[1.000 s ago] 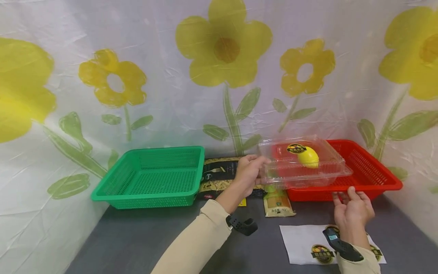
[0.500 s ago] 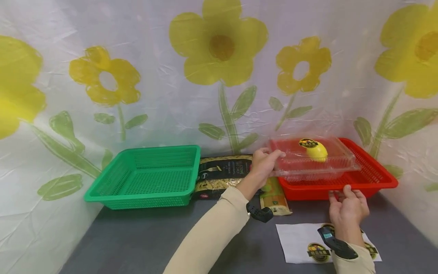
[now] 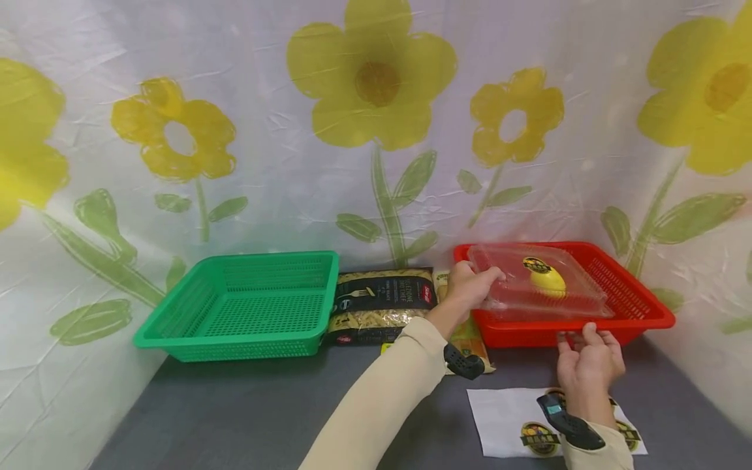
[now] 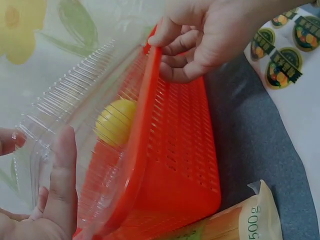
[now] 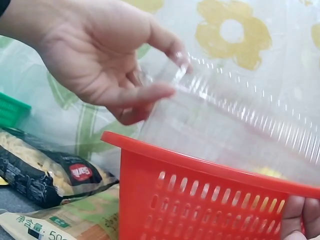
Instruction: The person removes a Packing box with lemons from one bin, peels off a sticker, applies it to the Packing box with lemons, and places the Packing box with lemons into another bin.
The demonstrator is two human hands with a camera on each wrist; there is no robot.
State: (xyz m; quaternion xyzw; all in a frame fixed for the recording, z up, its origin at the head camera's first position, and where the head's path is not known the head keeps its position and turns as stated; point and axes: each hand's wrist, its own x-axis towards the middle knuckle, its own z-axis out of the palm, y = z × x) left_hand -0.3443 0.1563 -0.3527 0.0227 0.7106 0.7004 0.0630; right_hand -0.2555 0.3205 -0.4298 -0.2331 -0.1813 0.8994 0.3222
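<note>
A clear plastic clamshell box [image 3: 508,290] with a round black-and-gold label [image 3: 536,264] holds a yellow lemon [image 3: 548,282]. My left hand [image 3: 467,287] pinches its left edge between thumb and fingers, as the right wrist view shows close up. Tilted, the box lies partly down inside the red basket [image 3: 640,303], its front edge near the basket's front rim. On that rim my right hand [image 3: 590,362] grips, thumb on top and fingers curled against the outer wall; the left wrist view shows this hold [image 4: 192,47].
A green basket [image 3: 235,343] stands at the left. Between the baskets lie a black pasta bag [image 3: 382,307] and a tan packet [image 3: 467,343]. A white sheet of round stickers [image 3: 499,418] lies in front of the red basket, partly under the right forearm. A flowered curtain hangs behind.
My left hand has carried the box rightward and lowered it from above the red basket's left side into it. My right hand keeps holding the basket's rim.
</note>
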